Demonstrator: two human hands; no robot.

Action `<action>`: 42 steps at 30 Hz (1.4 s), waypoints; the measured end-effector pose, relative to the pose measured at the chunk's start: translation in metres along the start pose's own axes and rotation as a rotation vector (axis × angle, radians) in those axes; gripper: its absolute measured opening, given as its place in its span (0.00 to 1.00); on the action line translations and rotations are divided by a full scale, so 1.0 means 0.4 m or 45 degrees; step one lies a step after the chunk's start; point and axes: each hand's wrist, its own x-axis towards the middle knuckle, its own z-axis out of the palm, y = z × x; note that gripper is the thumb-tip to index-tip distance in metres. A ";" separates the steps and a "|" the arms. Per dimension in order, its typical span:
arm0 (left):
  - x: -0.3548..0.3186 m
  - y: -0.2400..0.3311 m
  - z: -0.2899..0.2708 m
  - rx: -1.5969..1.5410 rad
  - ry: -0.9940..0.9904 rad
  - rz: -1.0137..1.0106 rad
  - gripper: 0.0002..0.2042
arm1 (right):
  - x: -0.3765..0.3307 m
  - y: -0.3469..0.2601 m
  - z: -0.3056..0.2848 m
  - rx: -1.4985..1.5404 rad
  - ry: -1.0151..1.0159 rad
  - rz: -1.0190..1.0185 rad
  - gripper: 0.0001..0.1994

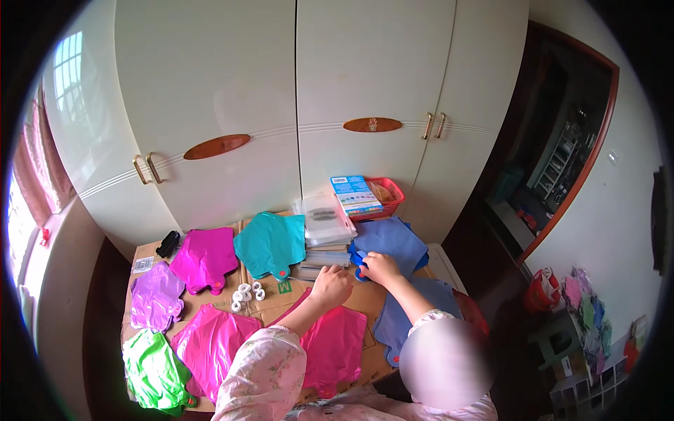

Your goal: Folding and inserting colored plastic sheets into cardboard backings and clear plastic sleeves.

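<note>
Here we are at the blue foil pile point(400, 238), sitting to the right of the teal pile point(270, 242), and that's where the action looks to be: handling foil at its near-left corner. The right hand point(379, 266) is on that corner, thumb and fingers bent inward; whether they pinch a sheet, I can't tell. The left hand point(331, 284), right of and nearer than the teal pile, curls its fingers over the cardboard point(274, 305); any hold is hidden. Freeing one sheet would call for a fine fingertip grip, I'd judge.

And it's crowded! Thin strips point(324, 259) lie just right of the teal pile, close to both hands. White rolls point(249, 291) sit at its near-left side, a red basket point(397, 193) beyond and to its right. Nearer than the teal pile, the left forearm crosses a hot-pink pile point(333, 337), limiting access there.
</note>
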 end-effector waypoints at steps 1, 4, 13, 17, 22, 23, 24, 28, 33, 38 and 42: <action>0.022 0.002 0.005 0.011 -0.014 0.017 0.05 | 0.009 0.025 0.023 -0.046 -0.022 0.007 0.07; 0.059 -0.004 0.018 0.031 0.057 -0.018 0.05 | 0.022 0.049 0.054 -0.106 -0.042 0.047 0.07; 0.125 -0.029 0.071 0.106 0.246 -0.028 0.08 | 0.041 0.041 -0.007 0.368 -0.049 0.463 0.09; 0.149 -0.005 0.086 0.082 0.095 -0.125 0.08 | 0.037 0.077 0.018 0.629 0.048 0.591 0.09; 0.172 -0.007 0.104 0.117 -0.416 0.030 0.16 | 0.038 0.146 0.056 1.436 -0.012 0.921 0.06; 0.174 -0.010 0.109 0.129 -0.472 0.033 0.17 | 0.038 0.156 0.054 1.560 -0.020 0.966 0.06; 0.172 -0.013 0.115 0.143 -0.529 0.035 0.18 | 0.037 0.165 0.054 1.687 -0.030 1.009 0.06; 0.179 -0.006 0.133 0.181 -0.513 0.081 0.20 | 0.039 0.319 0.046 2.004 0.145 1.239 0.06; 0.174 0.000 0.125 0.227 -0.533 0.073 0.21 | -0.020 0.552 -0.046 2.170 0.487 1.440 0.13; 0.185 0.016 0.123 0.211 -0.607 0.047 0.21 | -0.139 0.753 -0.260 1.743 1.273 1.616 0.13; 0.181 0.016 0.120 0.216 -0.568 0.056 0.21 | -0.173 0.789 -0.464 0.639 1.423 1.398 0.09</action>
